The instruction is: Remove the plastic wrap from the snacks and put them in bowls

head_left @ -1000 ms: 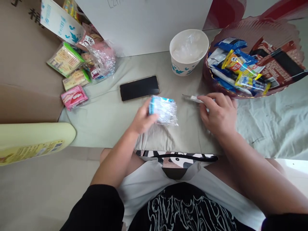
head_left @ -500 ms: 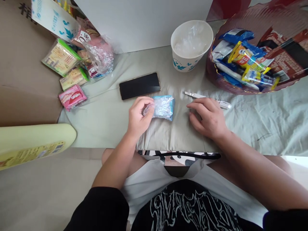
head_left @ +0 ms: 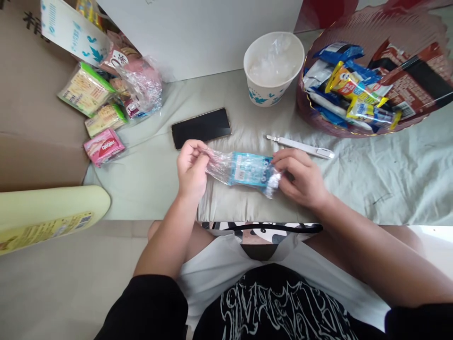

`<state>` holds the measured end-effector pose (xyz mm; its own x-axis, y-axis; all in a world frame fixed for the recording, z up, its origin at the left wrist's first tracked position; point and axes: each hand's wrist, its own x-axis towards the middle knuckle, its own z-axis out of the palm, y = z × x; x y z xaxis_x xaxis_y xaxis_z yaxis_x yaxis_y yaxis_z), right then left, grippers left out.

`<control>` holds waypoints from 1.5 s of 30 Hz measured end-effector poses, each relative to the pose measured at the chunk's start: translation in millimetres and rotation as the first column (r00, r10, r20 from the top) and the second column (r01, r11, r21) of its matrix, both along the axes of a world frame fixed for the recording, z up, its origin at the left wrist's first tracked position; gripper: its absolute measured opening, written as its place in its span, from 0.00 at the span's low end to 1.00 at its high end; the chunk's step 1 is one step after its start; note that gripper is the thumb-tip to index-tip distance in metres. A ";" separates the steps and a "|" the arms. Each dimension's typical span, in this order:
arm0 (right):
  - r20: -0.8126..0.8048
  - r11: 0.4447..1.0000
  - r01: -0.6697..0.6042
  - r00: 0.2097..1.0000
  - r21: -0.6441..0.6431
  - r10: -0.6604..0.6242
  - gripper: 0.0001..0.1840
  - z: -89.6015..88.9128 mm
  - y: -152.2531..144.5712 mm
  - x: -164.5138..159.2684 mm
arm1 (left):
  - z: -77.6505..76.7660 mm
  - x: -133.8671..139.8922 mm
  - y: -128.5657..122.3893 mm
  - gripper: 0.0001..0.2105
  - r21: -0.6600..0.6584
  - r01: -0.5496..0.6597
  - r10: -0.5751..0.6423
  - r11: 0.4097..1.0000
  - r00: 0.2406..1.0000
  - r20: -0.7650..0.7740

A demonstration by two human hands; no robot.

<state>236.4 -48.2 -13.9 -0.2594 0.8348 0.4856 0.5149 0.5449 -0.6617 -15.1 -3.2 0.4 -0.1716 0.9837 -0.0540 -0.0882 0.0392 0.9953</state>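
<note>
Between my hands lies a small light-blue packet (head_left: 249, 169) with a printed label, inside a clear plastic wrapper (head_left: 220, 165). My left hand (head_left: 191, 167) pinches the wrapper's loose left end and stretches it out flat. At the packet's right end, my right hand (head_left: 300, 177) has its fingers closed on the crinkled wrapper there; its fingertips partly cover that corner. A slim white-handled craft knife (head_left: 300, 145) lies just beyond my right hand, not touched. Above my left hand rests a black-screened phone (head_left: 201, 127).
Behind stands a white paper tub (head_left: 260, 92) holding crumpled clear plastic. A pink fluted bowl (head_left: 306, 106) with several wrapped snacks is at the right. On the left are snack packs (head_left: 104, 147), a cardboard box (head_left: 38, 113) and a pale yellow rounded object (head_left: 53, 200).
My left hand has pulled the wrapper's end out leftward, and the packet now shows its label. My right hand has moved from beside the knife onto the packet's right end.
</note>
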 end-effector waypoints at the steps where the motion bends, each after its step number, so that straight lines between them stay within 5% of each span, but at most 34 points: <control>1: -0.002 1.000 0.025 1.000 -0.017 -0.025 0.09 1.2 1.0 2.7 | -2.7 -4.4 1.7 0.10 0.038 -0.030 0.032 0.999 0.998 -0.056; 5: 0.039 0.987 0.138 0.990 -0.082 -0.135 0.09 7.0 4.0 11.9 | -14.0 -22.1 6.1 0.13 0.107 -0.076 0.104 0.991 0.952 -0.288; 8: 0.032 0.966 0.249 0.968 -0.066 -0.248 0.09 13.9 1.6 13.6 | -15.3 -28.0 3.6 0.14 0.274 -0.072 0.209 0.959 0.831 -0.515; 10: -0.014 0.957 0.285 0.958 -0.060 -0.287 0.10 19.4 -2.3 12.7 | -11.1 -26.5 -0.8 0.11 0.384 0.037 0.241 0.922 0.722 -0.648; 12: -0.061 0.981 0.188 0.980 -0.039 -0.190 0.09 23.4 -6.1 10.9 | -5.8 -22.2 -5.5 0.12 0.394 0.226 0.179 0.891 0.622 -0.762; 16: 0.121 1.000 0.028 0.992 0.006 -0.029 0.15 20.6 -7.0 7.6 | -1.5 -15.1 -9.5 0.14 0.186 0.499 -0.087 0.847 0.474 -0.876; 21: 0.247 0.986 0.165 0.955 0.028 -0.167 0.05 12.3 -2.0 8.8 | -1.7 -16.8 -7.9 0.06 0.264 0.465 -0.004 0.845 0.499 -0.866; 28: 0.248 0.971 0.206 0.941 0.118 -0.229 0.13 34.6 -14.1 14.9 | 21.8 -13.3 -37.1 0.06 0.560 0.537 0.172 0.630 0.607 -0.776; 30: 0.234 0.988 0.070 0.967 0.141 -0.102 0.16 40.7 -18.2 16.4 | 33.0 -13.7 -45.8 0.06 0.462 0.617 0.017 0.637 0.588 -0.809; 32: 0.235 0.988 -0.124 0.967 0.096 0.099 0.16 41.6 -20.9 15.9 | 43.9 -16.8 -48.5 0.05 0.100 0.753 -0.389 0.651 0.444 -0.808; 34: 0.295 0.964 -0.265 0.922 0.009 0.250 0.12 37.1 -23.1 12.4 | 51.9 -21.7 -46.3 0.07 -0.313 0.824 -0.783 0.472 0.229 -0.579; 35: 0.345 0.955 -0.295 0.893 -0.034 0.288 0.11 33.5 -24.2 9.6 | 54.0 -24.0 -44.6 0.08 -0.417 0.828 -0.878 0.374 0.172 -0.446; 36: 0.402 0.951 -0.300 0.864 -0.072 0.303 0.12 29.6 -25.5 6.4 | 54.6 -25.6 -42.9 0.08 -0.439 0.828 -0.911 0.347 0.186 -0.369; 37: 0.456 0.953 -0.286 0.838 -0.102 0.301 0.13 25.9 -26.9 3.1 | 53.5 -26.2 -41.6 0.06 -0.391 0.820 -0.887 0.418 0.276 -0.370; 38: 0.496 0.959 -0.258 0.822 -0.117 0.281 0.14 22.7 -28.2 0.0 | 50.9 -25.6 -40.4 0.05 -0.287 0.778 -0.801 0.558 0.416 -0.431; 40: 0.542 0.981 -0.161 0.818 -0.112 0.196 0.16 18.9 -30.1 -4.8 | 41.9 -21.1 -37.5 0.07 0.002 0.587 -0.471 0.810 0.652 -0.594; 42: 0.553 0.996 -0.028 0.831 -0.081 0.068 0.16 18.5 -30.3 -7.1 | 30.3 -14.6 -32.8 0.15 0.148 0.500 -0.234 0.853 0.621 -0.748; 45: 0.499 0.993 0.116 0.860 0.009 -0.105 0.11 20.0 -27.4 -7.9 | 16.0 -7.9 -25.0 0.17 0.049 0.514 -0.244 0.856 0.486 -0.839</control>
<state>228.5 -75.6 6.2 -0.3676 0.8807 0.2988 0.8345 0.4542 -0.3121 -23.0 -28.2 16.4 0.3846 0.9086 0.1627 0.6804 -0.3982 0.6152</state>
